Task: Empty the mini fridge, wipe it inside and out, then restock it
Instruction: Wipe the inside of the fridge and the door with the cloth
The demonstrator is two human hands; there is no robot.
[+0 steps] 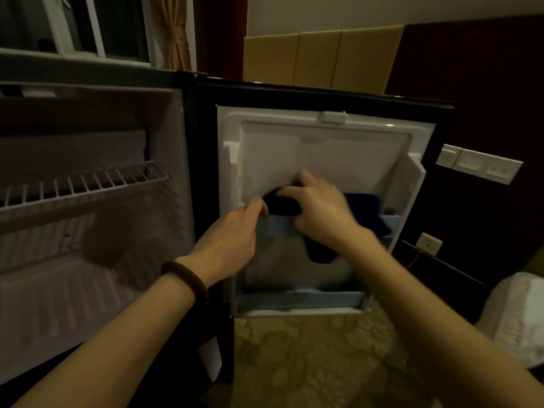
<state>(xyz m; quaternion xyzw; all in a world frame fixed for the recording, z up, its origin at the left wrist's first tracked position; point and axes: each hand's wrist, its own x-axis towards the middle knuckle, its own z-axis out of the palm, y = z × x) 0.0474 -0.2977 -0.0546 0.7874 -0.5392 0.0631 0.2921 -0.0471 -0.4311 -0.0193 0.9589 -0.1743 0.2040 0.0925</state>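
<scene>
Dim room, fridge door [323, 142] swung open; both hands [318, 207] grip dark cloth [365, 210], stretched sideways along door liner.

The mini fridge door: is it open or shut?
Open: the mini fridge door swings right, its white inner liner facing the camera.

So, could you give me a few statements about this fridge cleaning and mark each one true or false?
1. The fridge door stands open. True.
2. Both hands are on a dark blue cloth against the inside of the door. True: the left hand pinches one end and the right hand lies over it.
3. The wire shelf inside the fridge holds bottles. False: it is bare.
4. A dark bracelet sits on the right wrist. False: it is on the left wrist.
5. The door's bottom rack is full of cans. False: none show in it.
</scene>
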